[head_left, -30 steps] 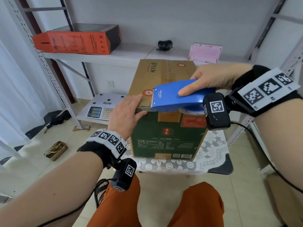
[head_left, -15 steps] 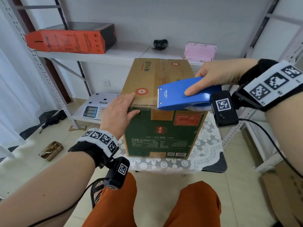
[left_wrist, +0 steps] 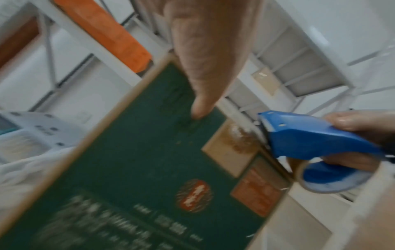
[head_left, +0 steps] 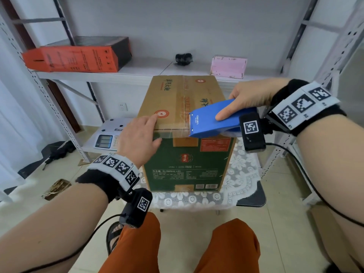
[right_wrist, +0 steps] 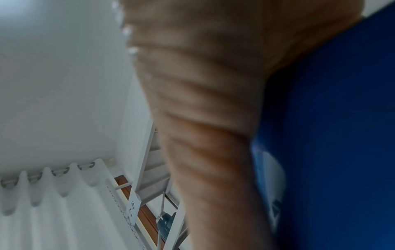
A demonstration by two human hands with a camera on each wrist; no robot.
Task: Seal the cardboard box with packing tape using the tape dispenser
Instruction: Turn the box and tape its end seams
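The cardboard box [head_left: 183, 134] stood upright on a small table [head_left: 254, 198] covered with a white lace cloth [head_left: 242, 174], directly in front of the person's knees, its brown top flaps closed and its green front face toward the camera. The left hand [head_left: 137, 140] rested flat on the near left corner of the box's top, fingers straight and spread over the edge, the thumb lying against the upper part of the green face. The right hand [head_left: 248, 99] gripped the blue tape dispenser [head_left: 216, 121], fingers curled over its upper shell with the index finger laid along it. The dispenser sat at the near edge of the box top, to the right of the left hand, its toothed cutting end pointing toward that hand. A strip of clear packing tape [head_left: 173, 132] ran along the front top edge between the dispenser's cutter and the left hand. The wrist views were blurred; the left one showed the tape roll [left_wrist: 329, 179] under the dispenser.
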